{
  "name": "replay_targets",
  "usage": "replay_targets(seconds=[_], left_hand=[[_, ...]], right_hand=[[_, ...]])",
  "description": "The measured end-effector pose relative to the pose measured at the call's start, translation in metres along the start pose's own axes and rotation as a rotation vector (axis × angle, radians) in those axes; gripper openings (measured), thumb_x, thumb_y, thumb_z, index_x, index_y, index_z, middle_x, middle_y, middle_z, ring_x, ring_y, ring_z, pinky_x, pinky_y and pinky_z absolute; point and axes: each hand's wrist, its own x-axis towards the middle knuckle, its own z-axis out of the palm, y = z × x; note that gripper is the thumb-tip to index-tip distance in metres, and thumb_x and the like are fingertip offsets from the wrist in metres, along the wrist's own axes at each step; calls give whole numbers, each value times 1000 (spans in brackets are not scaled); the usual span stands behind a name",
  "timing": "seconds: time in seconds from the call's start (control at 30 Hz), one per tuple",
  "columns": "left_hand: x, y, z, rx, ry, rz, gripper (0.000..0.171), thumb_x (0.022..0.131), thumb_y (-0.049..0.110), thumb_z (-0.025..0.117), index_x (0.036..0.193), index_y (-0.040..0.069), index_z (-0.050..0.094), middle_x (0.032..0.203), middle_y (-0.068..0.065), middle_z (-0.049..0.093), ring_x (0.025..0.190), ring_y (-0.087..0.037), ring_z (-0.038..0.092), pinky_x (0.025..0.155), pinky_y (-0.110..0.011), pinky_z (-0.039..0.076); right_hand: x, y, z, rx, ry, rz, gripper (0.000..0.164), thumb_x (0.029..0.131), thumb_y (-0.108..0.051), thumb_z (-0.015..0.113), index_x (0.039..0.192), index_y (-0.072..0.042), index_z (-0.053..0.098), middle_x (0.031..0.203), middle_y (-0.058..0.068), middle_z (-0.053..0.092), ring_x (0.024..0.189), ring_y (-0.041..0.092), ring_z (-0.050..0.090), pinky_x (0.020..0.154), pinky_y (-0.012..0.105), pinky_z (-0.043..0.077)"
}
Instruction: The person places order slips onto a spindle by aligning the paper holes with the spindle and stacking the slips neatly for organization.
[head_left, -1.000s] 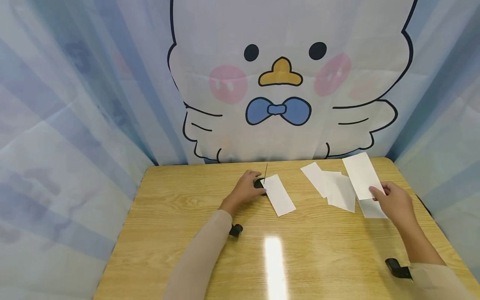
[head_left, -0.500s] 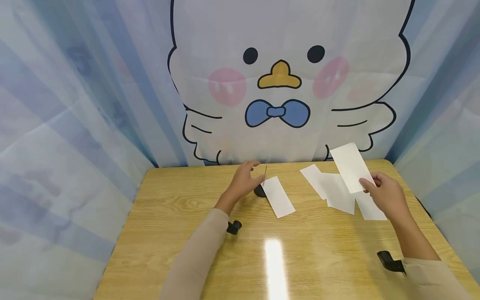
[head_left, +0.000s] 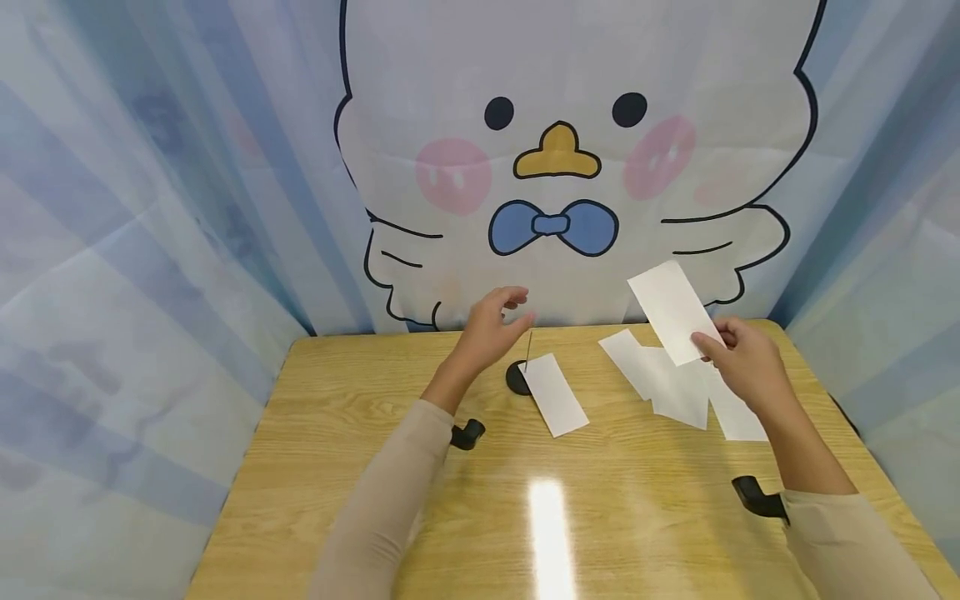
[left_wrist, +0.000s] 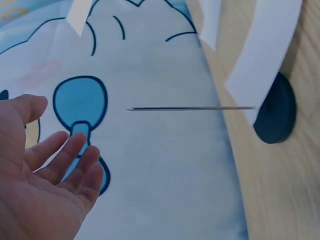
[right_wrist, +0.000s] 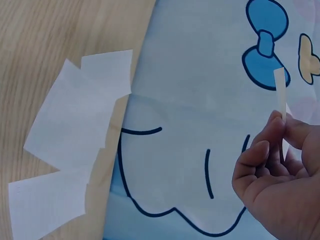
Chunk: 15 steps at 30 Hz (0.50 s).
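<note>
Between the thumb and fingers of my right hand point(head_left: 742, 358) I pinch a white paper slip point(head_left: 671, 310), raised above the table's far right part. In the right wrist view the slip shows nearly edge-on. My left hand point(head_left: 487, 329) hovers with relaxed, parted fingers and holds nothing. Just right of and below it stands a paper spike with a round black base point(head_left: 517, 378) and a thin upright metal needle point(left_wrist: 190, 108). One white slip point(head_left: 557, 396) is on the spike, the needle passing through near its corner, and its other end slants toward the table.
Several white slips point(head_left: 675, 387) lie overlapping on the wooden table point(head_left: 337, 458) at the back right. A printed curtain point(head_left: 555, 275) hangs behind the table's far edge. Black wrist mounts point(head_left: 757, 498) stick out near both sleeves.
My right hand has lifted its slip and moved left. My left hand has risen from beside the spike's base, uncovering it. The slip on the spike stays in place.
</note>
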Motion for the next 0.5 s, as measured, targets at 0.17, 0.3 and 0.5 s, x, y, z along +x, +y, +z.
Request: replay_targets(seconds=[0.17,0.3,0.5], left_hand=[[5,13,-4,-41,39,28,40,104,24,64,141,7,61,133,-11,67,124,-27,60,105,-44,51],[8,21,-3,-71,36,42,40,105,25,62,140,7,61,133,-12,66,124,-28,60,105,-44,51],[15,30,1,-120,59,13,37,105,27,63,138,8,64,129,-8,69,120,-23,63,101,-35,54]], right_hand=[[5,-19,4,52,-19,-66,46,105,-37,60,122,5,62,106,22,73,80,8,60,64,23,48],[11,-31,9,72,-37,-113,43,105,-37,61,121,4,63,98,17,73,79,10,62,64,22,48],[15,-46,17,97,-92,-142,39,105,-35,61,120,1,63,90,10,70,79,10,60,66,23,49]])
